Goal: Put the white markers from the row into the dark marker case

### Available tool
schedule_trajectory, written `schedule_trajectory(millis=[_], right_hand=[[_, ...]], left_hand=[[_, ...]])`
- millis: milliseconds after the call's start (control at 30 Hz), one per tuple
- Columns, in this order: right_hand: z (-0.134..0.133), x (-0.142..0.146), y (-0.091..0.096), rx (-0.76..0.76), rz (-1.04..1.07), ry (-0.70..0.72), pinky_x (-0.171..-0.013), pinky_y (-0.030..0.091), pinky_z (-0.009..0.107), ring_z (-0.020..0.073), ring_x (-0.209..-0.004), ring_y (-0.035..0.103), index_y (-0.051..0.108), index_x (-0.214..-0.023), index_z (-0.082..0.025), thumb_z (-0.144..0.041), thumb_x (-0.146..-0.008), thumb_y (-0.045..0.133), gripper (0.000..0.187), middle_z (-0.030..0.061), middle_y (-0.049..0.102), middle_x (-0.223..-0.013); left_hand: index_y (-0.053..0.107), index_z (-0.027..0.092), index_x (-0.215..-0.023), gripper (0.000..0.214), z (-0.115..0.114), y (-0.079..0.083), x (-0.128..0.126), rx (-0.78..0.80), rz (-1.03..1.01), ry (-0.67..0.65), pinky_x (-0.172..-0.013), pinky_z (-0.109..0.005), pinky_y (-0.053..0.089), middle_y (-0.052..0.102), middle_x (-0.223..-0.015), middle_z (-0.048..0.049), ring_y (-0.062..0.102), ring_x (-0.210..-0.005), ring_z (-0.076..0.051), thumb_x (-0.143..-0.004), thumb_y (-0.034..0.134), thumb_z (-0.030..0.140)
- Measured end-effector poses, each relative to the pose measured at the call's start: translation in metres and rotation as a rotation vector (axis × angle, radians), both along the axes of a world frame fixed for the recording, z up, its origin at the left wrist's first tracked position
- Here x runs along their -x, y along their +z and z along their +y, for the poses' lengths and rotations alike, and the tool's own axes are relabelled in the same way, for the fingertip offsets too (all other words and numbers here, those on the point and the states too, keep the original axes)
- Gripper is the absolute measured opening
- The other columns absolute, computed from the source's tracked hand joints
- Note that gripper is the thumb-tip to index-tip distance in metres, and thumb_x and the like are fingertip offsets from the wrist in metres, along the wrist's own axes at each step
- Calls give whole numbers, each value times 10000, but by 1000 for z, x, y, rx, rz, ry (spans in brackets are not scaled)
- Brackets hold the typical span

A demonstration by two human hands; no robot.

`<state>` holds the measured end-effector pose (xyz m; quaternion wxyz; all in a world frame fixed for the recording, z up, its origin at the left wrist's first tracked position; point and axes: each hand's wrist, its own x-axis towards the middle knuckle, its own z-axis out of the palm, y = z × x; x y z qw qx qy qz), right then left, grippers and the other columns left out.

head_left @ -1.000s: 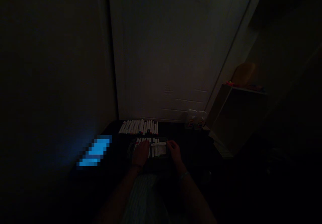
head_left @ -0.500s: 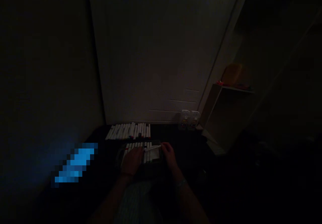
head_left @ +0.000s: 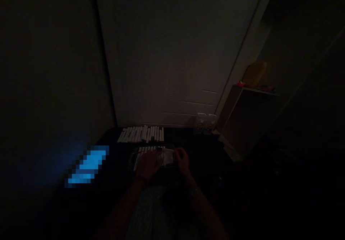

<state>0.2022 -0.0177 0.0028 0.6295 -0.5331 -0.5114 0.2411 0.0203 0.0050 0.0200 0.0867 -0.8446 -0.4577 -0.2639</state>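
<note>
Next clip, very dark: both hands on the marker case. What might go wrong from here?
1. The room is so dim that cap colours barely show, so a marker could land in the wrong slot of the case.
2. The left hand and right hand crowd the case and may knock markers askew.
3. The loose marker row beyond could roll if bumped.

Under your hands you have a dark tray (head_left: 133,160) lying flat on the dark surface, with white marker pens (head_left: 147,150) packed side by side in it, their coloured caps pointing to the far side. The light is too dim to count them or read their colours. Just beyond it, a second row of white markers (head_left: 141,134) lies flat, parallel, touching one another.
</note>
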Motion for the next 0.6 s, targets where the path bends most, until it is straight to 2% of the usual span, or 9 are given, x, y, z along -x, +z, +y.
schedule_trajectory(millis=[100, 200, 400, 600], right_hand=[[1, 1, -2, 3, -79, 36, -770, 422, 272, 173, -835, 569, 670, -891, -235, -387, -780, 537, 231, 18, 655, -873], [2, 1, -4, 9, -86, 28, -793, 420, 285, 182, -856, 569, 682, -887, -245, -394, -765, 557, 231, 22, 659, -888], [1, -9, -3, 6, 123, -239, -796, 424, 286, 191, -895, 579, 654, -941, -193, -451, -798, 485, 340, 50, 659, -955], [-1, -14, -2, -38, 136, -346, -823, 408, 291, 194, -927, 568, 632, -996, -184, -457, -825, 451, 370, 68, 644, -993]], left_hand=[[539, 244, -1163, 404, -2, 2, -1, 17, -35, -91, -919, -412, 369, 537, -1216, -74, 474, -1100, -258, -821, 455, 442], [562, 251, -1147, 398, -2, -1, 0, 46, -79, -149, -949, -404, 375, 494, -1289, -61, 470, -1136, -243, -809, 476, 443], [584, 232, -1134, 380, 4, -11, 0, 61, -87, -161, -979, -402, 373, 572, -1214, -54, 482, -1145, -236, -815, 472, 406], [569, 250, -1151, 382, 8, -15, 2, 58, -81, -170, -987, -381, 371, 584, -1201, -32, 493, -1139, -219, -817, 471, 408]])
